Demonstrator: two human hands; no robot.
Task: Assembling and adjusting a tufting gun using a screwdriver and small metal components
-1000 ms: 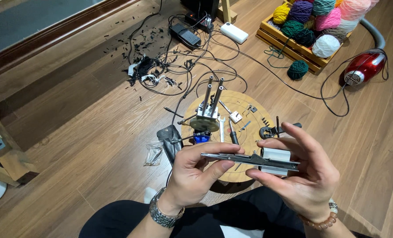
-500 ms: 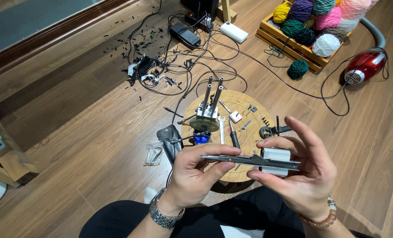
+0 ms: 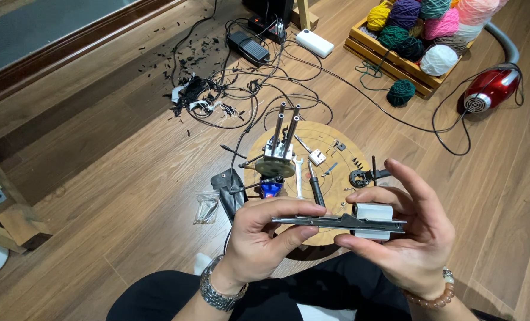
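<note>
Yarn balls (image 3: 437,58) fill wooden crate (image 3: 390,62).

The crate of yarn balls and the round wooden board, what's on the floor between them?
In the head view, a dark green yarn ball and black cables lie on the floor between the yarn crate and the round wooden board.

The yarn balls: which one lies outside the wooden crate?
The dark green yarn ball, alone on the floor in front of the wooden crate; all the others sit packed inside it.
</note>
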